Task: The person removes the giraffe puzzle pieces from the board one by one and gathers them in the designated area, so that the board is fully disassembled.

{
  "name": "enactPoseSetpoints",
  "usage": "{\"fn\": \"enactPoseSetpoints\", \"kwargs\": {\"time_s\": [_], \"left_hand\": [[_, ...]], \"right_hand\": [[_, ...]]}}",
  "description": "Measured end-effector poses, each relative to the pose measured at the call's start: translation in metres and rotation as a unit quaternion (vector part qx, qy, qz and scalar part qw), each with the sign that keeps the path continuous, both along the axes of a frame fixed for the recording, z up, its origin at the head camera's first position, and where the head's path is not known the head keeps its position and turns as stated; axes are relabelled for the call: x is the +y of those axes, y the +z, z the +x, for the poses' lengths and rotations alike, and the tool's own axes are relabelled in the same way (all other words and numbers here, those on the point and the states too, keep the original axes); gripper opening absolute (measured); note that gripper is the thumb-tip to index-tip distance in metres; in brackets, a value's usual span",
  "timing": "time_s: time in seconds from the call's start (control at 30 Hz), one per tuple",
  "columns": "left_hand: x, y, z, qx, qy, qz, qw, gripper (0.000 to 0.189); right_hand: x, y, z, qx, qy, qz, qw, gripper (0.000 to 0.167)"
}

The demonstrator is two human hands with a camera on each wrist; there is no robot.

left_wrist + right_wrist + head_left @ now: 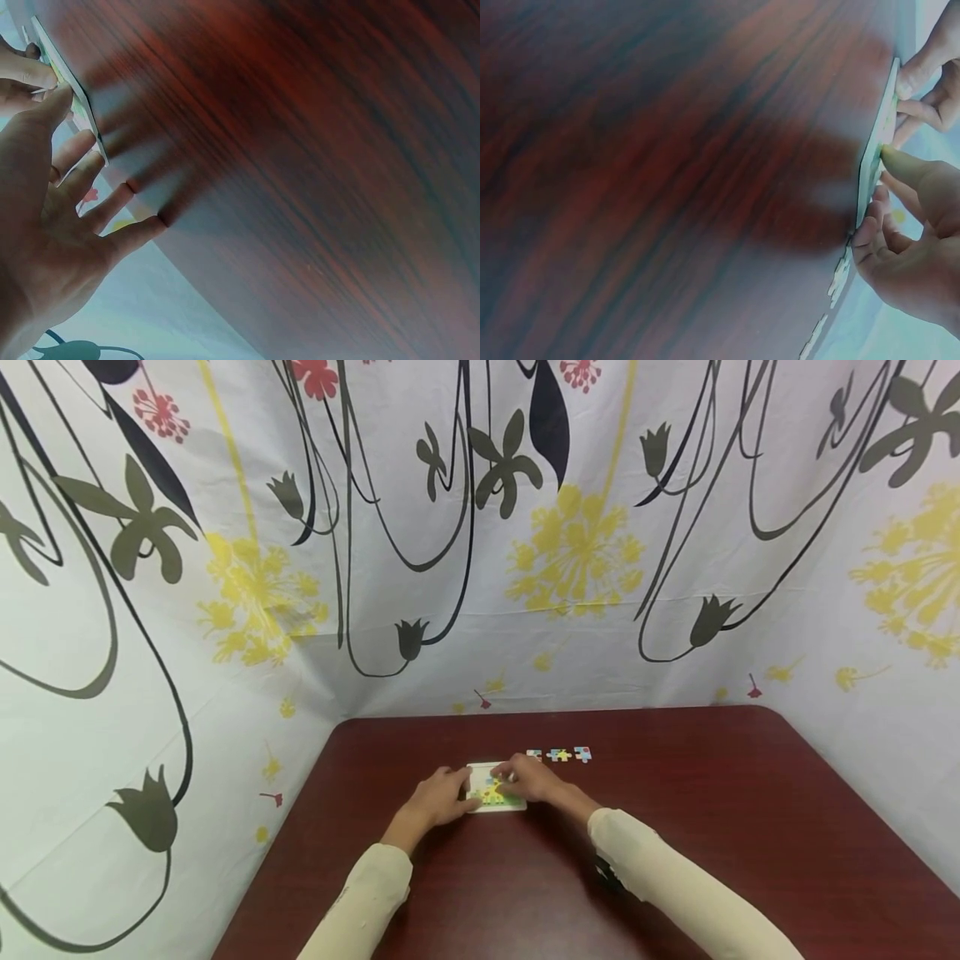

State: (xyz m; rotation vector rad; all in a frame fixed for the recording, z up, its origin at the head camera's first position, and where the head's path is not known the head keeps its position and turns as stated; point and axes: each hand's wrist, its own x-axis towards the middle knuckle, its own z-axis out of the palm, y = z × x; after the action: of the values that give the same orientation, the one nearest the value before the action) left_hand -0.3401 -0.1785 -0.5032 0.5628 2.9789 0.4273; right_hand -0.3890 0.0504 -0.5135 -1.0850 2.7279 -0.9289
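Observation:
A small white puzzle tray (497, 811) with a yellow, green and blue picture lies on the dark red table. My left hand (438, 797) is at its left side, fingers spread and fairly straight, the thumb on the near left corner. In the left wrist view, the left hand's (67, 195) outer fingertips touch the tabletop beside the tray. Over the tray's right half, my right hand (531, 779) bends its thumb and fingers around a puzzle piece, mostly hidden by them. The right hand's (907, 240) thumb is down at the picture in the right wrist view.
Behind my right hand lie loose jigsaw pieces: a partly covered one (533, 753), a blue and yellow one (558, 755) and a blue and red one (582, 753). A flowered white cloth (450, 585) hangs around the table (675, 793) at the back and sides.

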Motion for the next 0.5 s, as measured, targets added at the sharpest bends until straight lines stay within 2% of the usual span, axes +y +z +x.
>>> {"fn": "enactPoseSetpoints", "kwargs": {"time_s": [0.23,0.5], "left_hand": [[-0.0003,0.0002,-0.0007,-0.002,0.000,0.001,1.0000,0.034],[0.0002,-0.0001,-0.0009,0.001,-0.001,0.001,1.0000,0.034]], "right_hand": [[0.0003,0.0048,0.0005,-0.011,0.003,0.003,0.9999,0.027],[-0.0001,0.0014,0.0031,-0.012,-0.024,-0.025,0.9993,0.027]]}}
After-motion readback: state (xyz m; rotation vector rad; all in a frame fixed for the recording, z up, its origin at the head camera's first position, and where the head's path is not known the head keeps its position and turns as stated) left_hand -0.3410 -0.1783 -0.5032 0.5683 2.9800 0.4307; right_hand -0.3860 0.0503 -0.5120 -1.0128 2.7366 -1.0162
